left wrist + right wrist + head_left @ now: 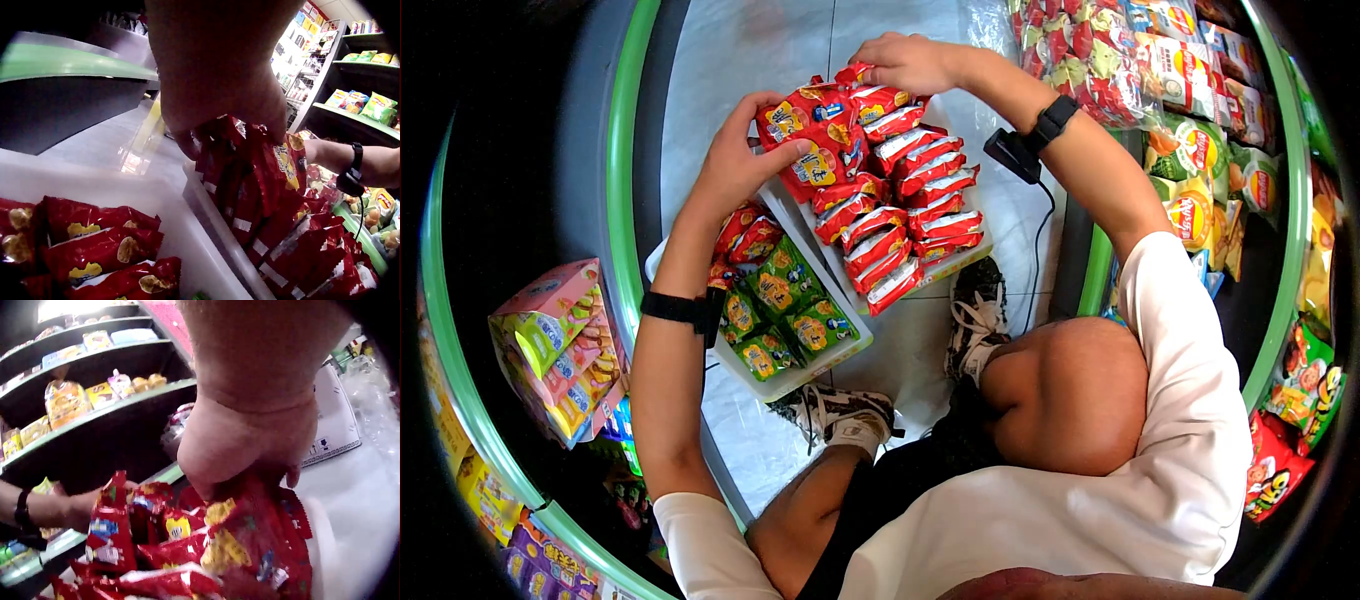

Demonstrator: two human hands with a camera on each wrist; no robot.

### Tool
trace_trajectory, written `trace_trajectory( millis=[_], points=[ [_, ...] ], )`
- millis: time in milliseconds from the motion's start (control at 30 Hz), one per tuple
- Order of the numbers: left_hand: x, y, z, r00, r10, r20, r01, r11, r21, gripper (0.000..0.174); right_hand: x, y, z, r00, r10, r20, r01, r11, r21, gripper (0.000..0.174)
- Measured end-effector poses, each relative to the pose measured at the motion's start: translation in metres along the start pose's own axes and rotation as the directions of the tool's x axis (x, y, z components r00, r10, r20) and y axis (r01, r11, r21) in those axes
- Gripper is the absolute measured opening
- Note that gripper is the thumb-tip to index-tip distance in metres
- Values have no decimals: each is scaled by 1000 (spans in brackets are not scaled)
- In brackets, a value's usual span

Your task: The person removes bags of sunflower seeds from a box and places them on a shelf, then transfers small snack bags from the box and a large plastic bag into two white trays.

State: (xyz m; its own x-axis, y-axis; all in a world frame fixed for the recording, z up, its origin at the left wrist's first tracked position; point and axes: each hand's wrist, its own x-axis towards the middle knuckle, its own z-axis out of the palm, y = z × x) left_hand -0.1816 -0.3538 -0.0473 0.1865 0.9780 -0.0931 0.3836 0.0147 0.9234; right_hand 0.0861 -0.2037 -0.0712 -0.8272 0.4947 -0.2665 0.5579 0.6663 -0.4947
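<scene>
Two white trays sit on the floor in front of a crouching person. The far tray (983, 243) holds rows of red snack packets (910, 215). The near tray (795, 378) holds green packets (785, 300) and a few red ones. My left hand (735, 160) grips a bunch of red packets (825, 150) at the far tray's left end, seen up close as the left hand (219, 94) on red packets (262, 181). My right hand (905, 62) pinches the tops of red packets at the tray's far end; the right hand (250, 437) presses on red packets (237, 544).
Green-edged shelves curve on both sides. Chip bags (1190, 150) fill the right shelf, pink and green boxes (560, 340) the left. A clear plastic bag of red packets (1080, 50) lies at top right. My sneakers (975, 310) stand on pale floor tiles beside the trays.
</scene>
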Motion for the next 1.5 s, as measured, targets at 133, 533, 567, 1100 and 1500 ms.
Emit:
trace_trajectory(
  millis=[133, 533, 567, 1100, 1500],
  points=[
    [2, 1, 0, 999, 38, 3, -38, 999, 16, 56, -5, -12, 5, 1000, 4, -18, -8, 975, -223, 50],
    [-5, 11, -1, 1000, 2, -24, -2, 999, 38, 56, -19, -29, -1, 890, -86, -448, -71, 944, -323, 41],
    [-5, 9, -1, 1000, -23, -19, 23, 1000, 12, 57, -22, -31, -3, 932, -60, -357, -54, 952, -303, 40],
    [-5, 15, -6, 995, -83, 60, 81, 996, 28, 61, -25, -50, -20, 1000, -20, 14, 23, 962, -273, 15],
    [-2, 14, 2, 998, -65, 8, 65, 998, 2, 54, -12, -30, -1, 981, -140, -134, 87, 935, -344, 42]
  ],
)
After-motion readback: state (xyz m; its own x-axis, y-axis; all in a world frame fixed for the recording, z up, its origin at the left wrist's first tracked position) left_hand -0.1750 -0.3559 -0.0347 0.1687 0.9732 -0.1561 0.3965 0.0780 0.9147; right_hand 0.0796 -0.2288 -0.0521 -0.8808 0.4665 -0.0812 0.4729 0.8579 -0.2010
